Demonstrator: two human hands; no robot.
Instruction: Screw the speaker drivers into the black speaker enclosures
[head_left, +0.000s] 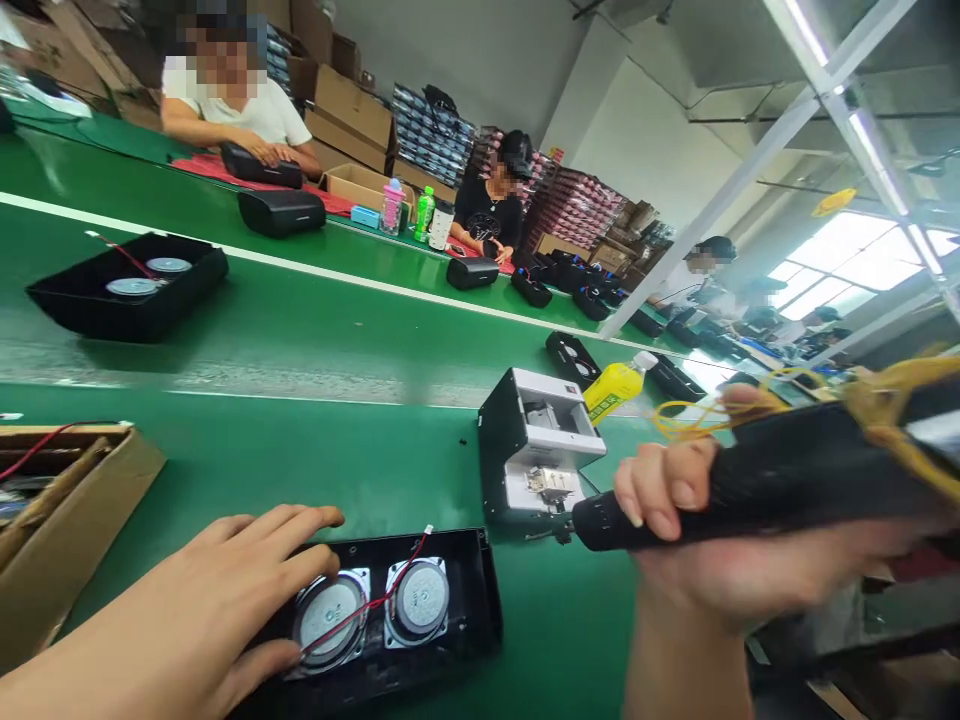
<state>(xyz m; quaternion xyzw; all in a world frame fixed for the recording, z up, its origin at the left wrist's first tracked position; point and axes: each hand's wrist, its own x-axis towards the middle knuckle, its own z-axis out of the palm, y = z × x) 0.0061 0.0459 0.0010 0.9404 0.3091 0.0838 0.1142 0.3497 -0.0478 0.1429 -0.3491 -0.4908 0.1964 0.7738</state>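
- The left hand [255, 575] lies spread over one end of a black casing [450, 660].
- Two speakers [422, 597] sit in it, a red wire [373, 604] running across them.
- Over here, the right hand [697, 510] grips a black power screwdriver [795, 465], its nose near a small machine [499, 450].
- A yellow bottle [616, 390] shows behind that.
- Across the green bench [375, 460], someone in white [281, 115] handles another case [259, 174].
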